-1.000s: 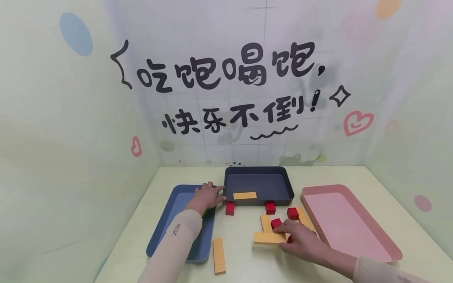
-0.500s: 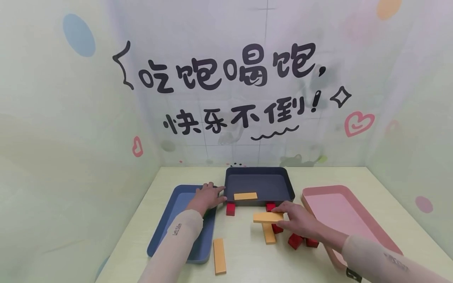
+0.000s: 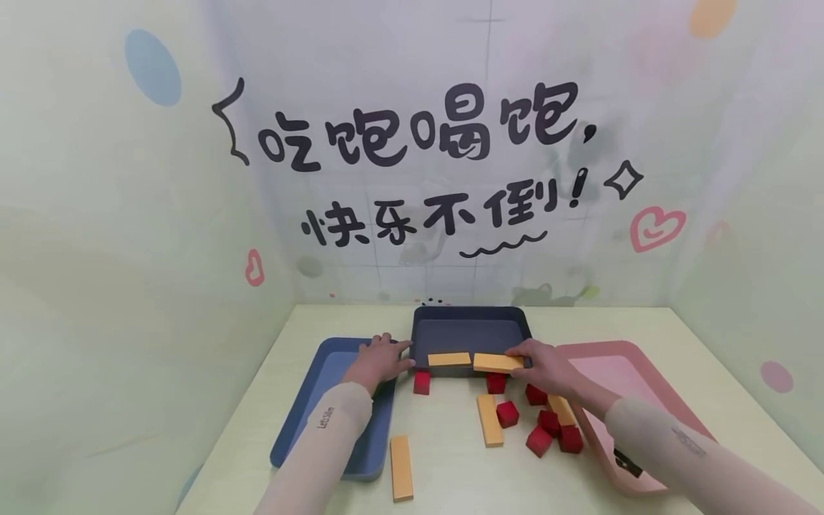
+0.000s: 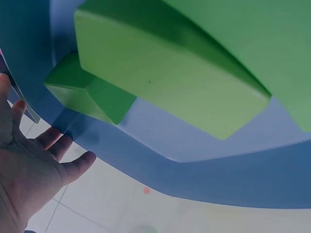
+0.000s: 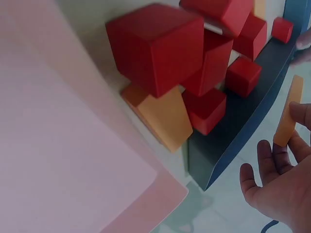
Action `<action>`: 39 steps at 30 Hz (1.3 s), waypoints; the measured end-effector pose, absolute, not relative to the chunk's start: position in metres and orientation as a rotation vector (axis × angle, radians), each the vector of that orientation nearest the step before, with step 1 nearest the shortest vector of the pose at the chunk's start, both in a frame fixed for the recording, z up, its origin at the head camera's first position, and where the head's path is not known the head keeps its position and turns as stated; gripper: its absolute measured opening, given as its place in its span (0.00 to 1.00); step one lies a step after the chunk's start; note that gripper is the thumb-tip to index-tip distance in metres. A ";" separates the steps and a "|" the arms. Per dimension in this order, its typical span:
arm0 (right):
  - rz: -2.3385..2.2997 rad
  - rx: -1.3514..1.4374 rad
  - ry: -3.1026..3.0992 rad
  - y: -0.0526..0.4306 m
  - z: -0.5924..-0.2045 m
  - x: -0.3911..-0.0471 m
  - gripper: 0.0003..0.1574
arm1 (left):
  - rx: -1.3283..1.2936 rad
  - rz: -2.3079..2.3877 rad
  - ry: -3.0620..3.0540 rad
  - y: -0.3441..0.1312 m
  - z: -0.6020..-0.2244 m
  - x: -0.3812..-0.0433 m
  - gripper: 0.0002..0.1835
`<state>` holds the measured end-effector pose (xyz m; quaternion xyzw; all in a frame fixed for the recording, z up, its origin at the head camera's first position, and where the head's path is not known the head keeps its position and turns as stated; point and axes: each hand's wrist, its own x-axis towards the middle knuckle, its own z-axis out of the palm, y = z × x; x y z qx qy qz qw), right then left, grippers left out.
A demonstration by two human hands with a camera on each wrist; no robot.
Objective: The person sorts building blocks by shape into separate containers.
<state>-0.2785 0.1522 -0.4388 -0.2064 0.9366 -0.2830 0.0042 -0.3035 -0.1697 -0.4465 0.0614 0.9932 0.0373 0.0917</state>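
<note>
Well, furthest left is the blue tray (image 3: 335, 365), left of the dark navy tray (image 3: 476, 332) and nearer me, with green blocks (image 4: 175, 77) inside. My left hand (image 3: 380, 357) lies at its rim, on the side beside the navy tray, fingers spread and gripping nothing. Nearer me than the navy tray, about in line with its left end, lies a lone yellow block (image 3: 402, 468); a red cube (image 3: 421, 383) sits just before its near wall. Inside the navy tray, along that wall, lies a flat yellow block (image 3: 449, 359). Right of it, my right hand (image 3: 547, 366) pinches the held yellow block (image 3: 494, 363) by its right end at the tray's near wall; whether it touches, I can't tell. Before the navy tray's right half are more red cubes (image 3: 538, 441). To its right is the pink tray (image 3: 634, 379).
</note>
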 end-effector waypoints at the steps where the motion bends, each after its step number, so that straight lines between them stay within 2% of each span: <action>1: -0.874 -0.663 2.941 0.153 -0.440 -0.283 0.21 | 0.183 0.107 2.951 -0.170 -0.447 -0.303 0.29; 7: -0.806 -0.749 2.946 0.154 -0.443 -0.303 0.20 | 0.182 0.119 2.957 -0.170 -0.447 -0.302 0.29; 18: -0.645 -0.735 2.957 0.153 -0.449 -0.336 0.20 | 0.190 0.086 2.958 -0.171 -0.450 -0.303 0.29; 39: -0.421 -0.696 3.047 0.142 -0.460 -0.353 0.19 | 0.162 0.080 2.953 -0.171 -0.450 -0.303 0.29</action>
